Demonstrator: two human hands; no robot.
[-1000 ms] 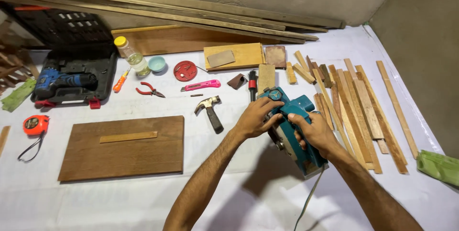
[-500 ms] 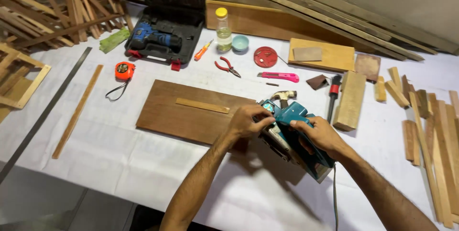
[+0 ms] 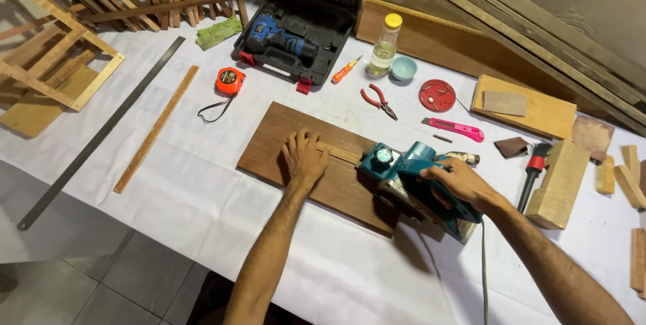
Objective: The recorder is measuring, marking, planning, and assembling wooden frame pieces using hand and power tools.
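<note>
Fingers of the right hand (image 3: 457, 182) wrap the handle of a teal plastic electric planer (image 3: 414, 187), blocky, sitting on the near end of a flat dark-brown wooden board (image 3: 296, 147). Beyond its nose, the left hand (image 3: 304, 157) lies spread, palm down, on the board's smooth grain, touching a thin pale wood strip (image 3: 343, 153).

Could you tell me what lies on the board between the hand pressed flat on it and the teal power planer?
In the head view, a thin light wooden strip lies on the brown board, running from under the left hand toward the planer, which the right hand grips.
</note>
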